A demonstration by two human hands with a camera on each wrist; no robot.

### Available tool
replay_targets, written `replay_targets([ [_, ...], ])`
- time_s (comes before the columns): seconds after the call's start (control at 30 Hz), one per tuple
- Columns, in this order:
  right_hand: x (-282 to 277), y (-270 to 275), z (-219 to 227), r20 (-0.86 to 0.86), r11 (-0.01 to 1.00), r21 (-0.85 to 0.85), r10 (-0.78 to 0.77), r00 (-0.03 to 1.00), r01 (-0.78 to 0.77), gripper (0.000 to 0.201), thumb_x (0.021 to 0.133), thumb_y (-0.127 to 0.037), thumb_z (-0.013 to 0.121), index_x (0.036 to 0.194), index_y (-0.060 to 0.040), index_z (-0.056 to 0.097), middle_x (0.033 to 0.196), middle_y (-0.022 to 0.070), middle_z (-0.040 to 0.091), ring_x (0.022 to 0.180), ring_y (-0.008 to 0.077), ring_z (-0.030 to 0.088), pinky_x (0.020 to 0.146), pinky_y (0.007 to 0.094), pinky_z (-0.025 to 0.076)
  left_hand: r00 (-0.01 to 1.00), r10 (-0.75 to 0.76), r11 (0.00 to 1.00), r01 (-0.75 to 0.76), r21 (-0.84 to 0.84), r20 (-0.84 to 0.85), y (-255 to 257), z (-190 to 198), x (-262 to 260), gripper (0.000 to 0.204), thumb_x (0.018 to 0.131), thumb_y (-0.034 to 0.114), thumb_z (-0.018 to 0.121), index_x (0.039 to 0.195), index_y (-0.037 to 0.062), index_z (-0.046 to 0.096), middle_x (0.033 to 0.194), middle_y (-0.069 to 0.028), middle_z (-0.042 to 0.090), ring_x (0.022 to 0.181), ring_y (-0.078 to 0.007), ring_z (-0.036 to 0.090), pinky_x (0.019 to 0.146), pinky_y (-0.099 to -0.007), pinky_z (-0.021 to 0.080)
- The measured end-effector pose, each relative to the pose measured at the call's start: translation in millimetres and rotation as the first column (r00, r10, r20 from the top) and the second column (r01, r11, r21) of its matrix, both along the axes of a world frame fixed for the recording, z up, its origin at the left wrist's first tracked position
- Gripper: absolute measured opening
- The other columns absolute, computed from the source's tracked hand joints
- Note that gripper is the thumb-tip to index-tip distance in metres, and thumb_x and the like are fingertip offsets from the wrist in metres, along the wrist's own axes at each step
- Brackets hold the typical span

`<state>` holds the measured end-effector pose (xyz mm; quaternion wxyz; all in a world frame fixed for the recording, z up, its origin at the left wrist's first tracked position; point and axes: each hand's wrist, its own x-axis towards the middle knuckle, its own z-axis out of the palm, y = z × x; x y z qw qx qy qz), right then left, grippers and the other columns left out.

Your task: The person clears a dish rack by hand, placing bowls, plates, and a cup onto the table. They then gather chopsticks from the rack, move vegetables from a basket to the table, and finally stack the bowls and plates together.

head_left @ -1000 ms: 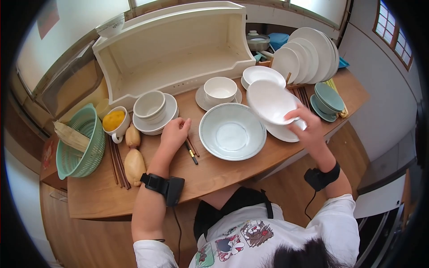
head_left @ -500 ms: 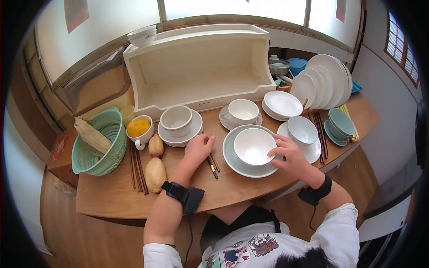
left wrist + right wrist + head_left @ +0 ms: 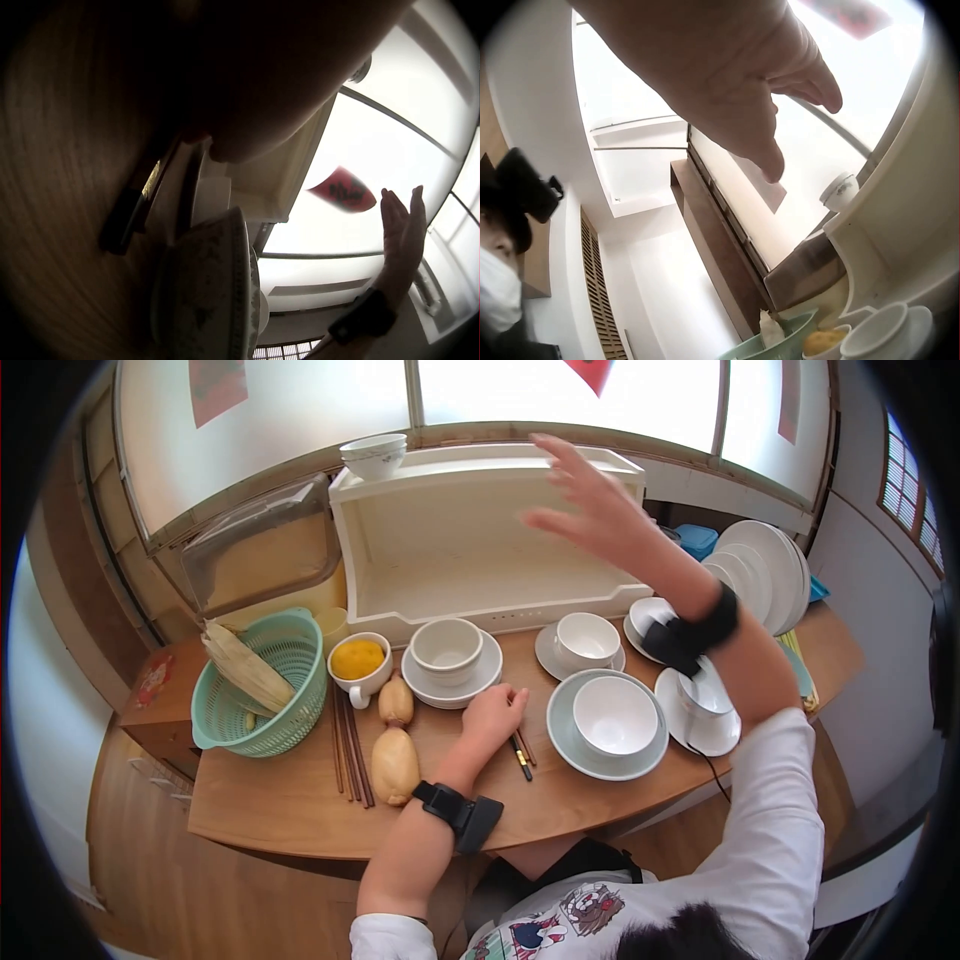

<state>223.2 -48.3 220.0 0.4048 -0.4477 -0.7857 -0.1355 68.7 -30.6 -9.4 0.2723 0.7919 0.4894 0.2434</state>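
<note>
My right hand (image 3: 590,500) is raised in front of the cream shelf unit (image 3: 490,617), fingers spread and holding nothing. Two white bowls (image 3: 374,458), one nested in the other, stand on the unit's top left corner; the right wrist view shows the bowls (image 3: 840,193) beyond the thumb. Near the middle of the table my left hand (image 3: 495,715) rests, loosely curled, beside chopsticks (image 3: 522,756) with black and gold ends. To its right, a white bowl (image 3: 615,716) sits inside a large pale blue-green bowl (image 3: 562,745). Behind, another white bowl (image 3: 588,638) stands on a saucer.
On the left are a green basket (image 3: 262,730) with a corn cob (image 3: 250,670), a cup (image 3: 362,685) with something yellow, a gourd (image 3: 396,765) and more chopsticks (image 3: 350,750). Stacked bowls (image 3: 447,650) sit on plates behind my left hand. Upright plates (image 3: 760,565) stand far right.
My right hand set the white bowl into the large pale bowl, let go, and rose forward toward the shelf top. My left hand stayed by the chopsticks. The head view shifted.
</note>
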Motion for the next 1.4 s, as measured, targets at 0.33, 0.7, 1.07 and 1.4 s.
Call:
replay_targets([
  [0.33, -123, 266, 18, -0.066, 0.975, 0.011, -0.223, 0.973, 0.224, 0.085, 0.065, -0.047, 0.065, 0.128, -0.0063, 0.025, 0.108, 0.0248, 0.049, 0.098, 0.0402, 0.048, 0.086, 0.0411, 0.039, 0.996, -0.002, 1.0, 0.001, 0.013, 0.09, -3, -1, -2, 0.033, 0.08, 0.036, 0.047, 0.074, 0.0046, 0.059, 0.074, -0.0166, 0.059, 0.073, -0.0336, 0.058, 0.064, -0.0427, 0.046],
  [0.7, -145, 301, 11, -0.095, 0.944, -0.161, -0.306, 0.947, 0.289, 0.057, 0.068, -0.044, 0.063, 0.101, 0.0014, 0.051, 0.098, 0.0235, 0.055, 0.098, 0.0351, 0.051, 0.085, 0.0375, 0.04, 0.989, 0.018, 1.0, -0.016, -0.016, 0.146, -1, -9, 2, 0.031, 0.078, 0.033, 0.047, 0.072, 0.0043, 0.057, 0.072, -0.0162, 0.059, 0.072, -0.0328, 0.057, 0.064, -0.0413, 0.045],
  [1.07, -112, 239, 46, -0.288, 0.984, 0.005, -0.171, 0.942, 0.18, 0.039, 0.075, -0.031, 0.061, 0.1, -0.0021, 0.053, 0.091, 0.0115, 0.06, 0.081, 0.0263, 0.059, 0.074, 0.0317, 0.046, 0.996, 0.028, 0.999, -0.03, 0.027, 0.085, 0, -7, 1, 0.036, 0.078, 0.037, 0.047, 0.073, 0.0032, 0.059, 0.073, -0.0183, 0.059, 0.072, -0.0339, 0.058, 0.063, -0.0431, 0.046],
  [1.4, 0, 3, 43, -0.175, 0.975, -0.124, 0.16, 0.971, -0.183, 0.03, 0.079, -0.017, 0.058, 0.101, 0.0017, 0.05, 0.091, 0.0092, 0.056, 0.082, 0.0149, 0.055, 0.07, 0.0245, 0.045, 1.0, 0.022, 1.0, -0.022, 0.005, -0.021, 2, -3, 1, 0.034, 0.08, 0.038, 0.047, 0.08, 0.007, 0.06, 0.077, -0.0143, 0.061, 0.076, -0.0315, 0.058, 0.067, -0.041, 0.045],
])
